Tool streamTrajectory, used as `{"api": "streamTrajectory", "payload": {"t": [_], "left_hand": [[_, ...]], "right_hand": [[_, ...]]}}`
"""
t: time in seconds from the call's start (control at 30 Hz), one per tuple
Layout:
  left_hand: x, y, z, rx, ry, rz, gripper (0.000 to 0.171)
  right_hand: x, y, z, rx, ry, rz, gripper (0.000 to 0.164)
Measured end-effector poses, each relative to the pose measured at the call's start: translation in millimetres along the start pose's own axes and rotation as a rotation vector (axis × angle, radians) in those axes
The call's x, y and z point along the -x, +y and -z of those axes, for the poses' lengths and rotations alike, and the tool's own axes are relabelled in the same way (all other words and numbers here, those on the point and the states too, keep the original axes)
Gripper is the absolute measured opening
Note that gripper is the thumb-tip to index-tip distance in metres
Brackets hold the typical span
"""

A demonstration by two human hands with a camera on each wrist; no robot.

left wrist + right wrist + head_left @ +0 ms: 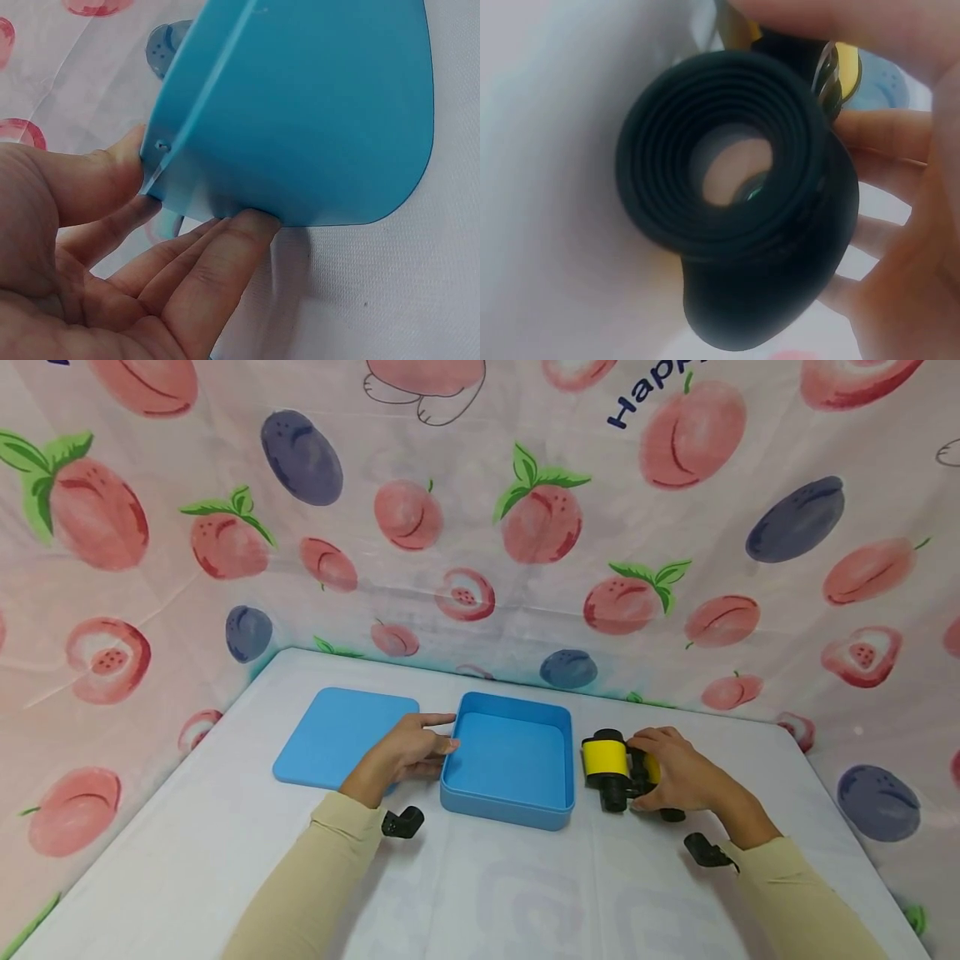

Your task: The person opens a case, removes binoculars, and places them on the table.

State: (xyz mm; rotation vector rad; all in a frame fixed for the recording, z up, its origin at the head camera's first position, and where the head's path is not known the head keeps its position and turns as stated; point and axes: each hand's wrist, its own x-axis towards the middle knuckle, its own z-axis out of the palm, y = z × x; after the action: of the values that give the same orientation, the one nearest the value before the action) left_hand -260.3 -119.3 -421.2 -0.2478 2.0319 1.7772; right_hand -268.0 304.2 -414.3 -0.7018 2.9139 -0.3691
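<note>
An open blue box (506,814) with rounded corners stands in the middle of the table, its inside bare. My left hand (408,747) holds it by the left wall; in the left wrist view the thumb and fingertips touch the edges of the box (322,112). To the right of the box, black binoculars (605,758) with yellow panels are gripped by my right hand (678,768) around their right barrel. A round eyepiece of the binoculars (649,157) fills much of the right wrist view. Whether the binoculars touch the table is unclear.
A flat blue lid (341,735) lies left of the box, partly behind my left hand. White cloth covers the table (525,893). A fruit-printed curtain (465,518) hangs along the back and both sides.
</note>
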Motion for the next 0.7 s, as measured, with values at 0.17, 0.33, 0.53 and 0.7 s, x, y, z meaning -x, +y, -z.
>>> {"api": "streamTrajectory", "payload": {"t": [0.17,0.33,0.53,0.7], "left_hand": [[-0.4,0.2,-2.2,0.000,-0.009,-0.002,0.062],[-1.3,0.8,-2.0,-0.005,-0.024,-0.006,0.063],[0.8,3.0,1.1,-0.003,-0.020,-0.017,0.063],[1.9,2.0,1.5,-0.026,-0.045,-0.024,0.064]], "right_hand": [[3.3,1.8,-1.2,-0.010,-0.006,-0.019,0.093],[4.3,3.9,-1.4,-0.022,0.002,-0.022,0.092],[0.8,4.7,-5.6,-0.038,0.021,-0.009,0.091],[5.3,6.5,-9.4,-0.081,-0.008,-0.041,0.102]]}}
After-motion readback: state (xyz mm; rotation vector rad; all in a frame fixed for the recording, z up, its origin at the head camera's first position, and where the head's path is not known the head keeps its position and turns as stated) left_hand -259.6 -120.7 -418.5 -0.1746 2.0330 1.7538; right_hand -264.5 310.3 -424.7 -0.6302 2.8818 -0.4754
